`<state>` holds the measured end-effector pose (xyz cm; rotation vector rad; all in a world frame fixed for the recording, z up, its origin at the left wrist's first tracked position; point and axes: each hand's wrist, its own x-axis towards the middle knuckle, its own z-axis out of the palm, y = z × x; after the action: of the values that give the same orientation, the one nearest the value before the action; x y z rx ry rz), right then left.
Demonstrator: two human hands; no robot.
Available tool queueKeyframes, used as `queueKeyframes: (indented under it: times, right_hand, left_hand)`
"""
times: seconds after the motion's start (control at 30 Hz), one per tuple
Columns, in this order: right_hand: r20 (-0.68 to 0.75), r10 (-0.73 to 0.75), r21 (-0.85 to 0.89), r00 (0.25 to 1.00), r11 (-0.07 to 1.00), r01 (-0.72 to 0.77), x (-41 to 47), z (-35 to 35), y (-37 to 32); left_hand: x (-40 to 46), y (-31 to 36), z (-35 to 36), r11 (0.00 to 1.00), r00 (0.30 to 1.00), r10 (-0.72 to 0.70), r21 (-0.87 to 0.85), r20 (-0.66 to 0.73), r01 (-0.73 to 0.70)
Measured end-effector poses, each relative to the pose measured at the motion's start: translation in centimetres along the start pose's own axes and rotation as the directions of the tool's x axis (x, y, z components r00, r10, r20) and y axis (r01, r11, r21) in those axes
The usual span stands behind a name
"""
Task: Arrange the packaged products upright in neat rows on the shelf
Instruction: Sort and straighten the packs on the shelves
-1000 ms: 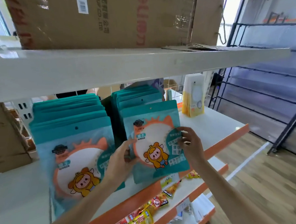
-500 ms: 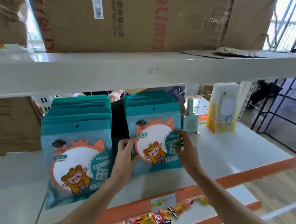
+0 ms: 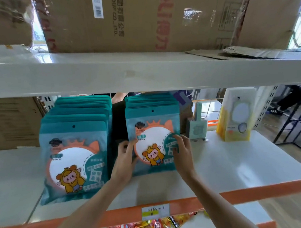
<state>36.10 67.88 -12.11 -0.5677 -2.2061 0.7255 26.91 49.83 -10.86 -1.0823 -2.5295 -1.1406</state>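
My left hand [image 3: 125,158] grips the left edge of the front teal packet [image 3: 154,140] in the right row, fingers curled onto its face, and my right hand [image 3: 181,151] holds its right side the same way, fingertips over the small text panels. The packet stands upright on the white shelf [image 3: 237,165], set back from the orange front lip [image 3: 256,190], with more teal packets lined up behind it toward the far side. Under its logo I can read "MIRROR", above a cartoon figure in a yellow hood; the rest of the print is too small to make out. To the left, the other row of teal packets [image 3: 75,159] carries the same design and leans nearer the lip, a dark gap between the two rows. Right of my hands stand a small pale green item [image 3: 198,128] and, farther right, a yellow package [image 3: 236,119], with bare shelf between and in front of them. A price tag [image 3: 155,212] sits on the lip, its writing unreadable. Overhead, a cardboard box [image 3: 158,20] shows "CO., LTD." and red lettering. Below, snack packs [image 3: 149,227] lie on the lower shelf, one reading "CHEW".
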Motion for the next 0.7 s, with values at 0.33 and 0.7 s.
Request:
queueKeyframes:
  times: [0.33,0.7]
  right_hand:
    - [0.044,-0.26,-0.284,0.965,0.922,0.262,-2.0,2.0,1.1]
    - [0.041,-0.32,-0.476,0.947,0.827,0.3,-0.7,2.4,0.8]
  left_hand:
    - [-0.9,-1.4,2.2,0.891,0.972,0.233,0.403,-0.008,-0.21]
    - [0.9,-2.1,2.8,0.853,0.983,0.182,0.493,0.028,-0.172]
